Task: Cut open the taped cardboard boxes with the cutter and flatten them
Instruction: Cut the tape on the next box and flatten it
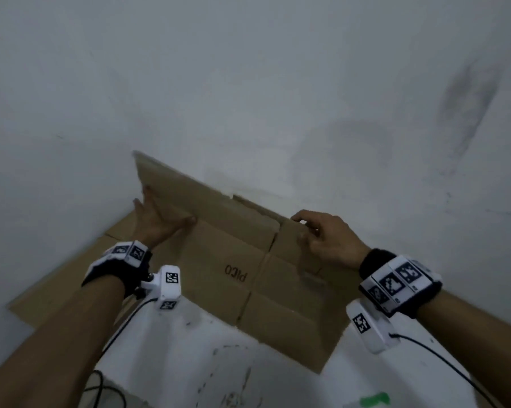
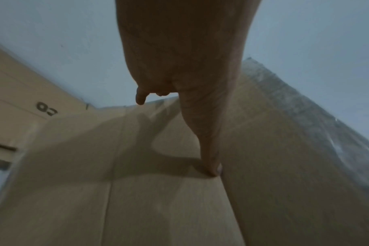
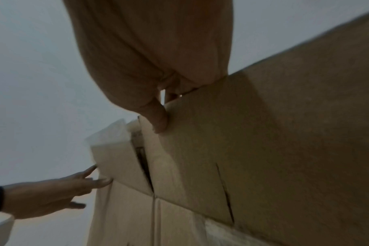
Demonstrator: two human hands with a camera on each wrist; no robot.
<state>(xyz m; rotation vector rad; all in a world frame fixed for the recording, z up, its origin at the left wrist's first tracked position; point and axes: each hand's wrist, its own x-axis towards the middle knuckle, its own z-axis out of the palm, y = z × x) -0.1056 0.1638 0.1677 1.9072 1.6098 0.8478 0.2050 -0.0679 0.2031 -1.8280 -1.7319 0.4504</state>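
A flattened brown cardboard box (image 1: 233, 260) printed "PICO" stands tilted against the white wall, its upper flaps raised. My left hand (image 1: 157, 219) lies with straight fingers along the left flap's outer edge and its thumb (image 2: 209, 149) pressed on the front face of the cardboard (image 2: 158, 208). My right hand (image 1: 322, 234) grips the top edge of the right flap, fingers curled over it and thumb (image 3: 158, 119) on the front of the cardboard (image 3: 263, 149). The right wrist view also shows the left hand (image 3: 53, 196) at the flap. Clear tape (image 2: 295, 103) clings to one flap edge. No cutter is in view.
Another flat cardboard sheet (image 1: 71, 275) lies lower left along the wall (image 1: 278, 83). A white marked surface (image 1: 219, 363) sits under the box's near edge, with black cables (image 1: 101, 390) at its left and something green (image 1: 375, 400) at the bottom.
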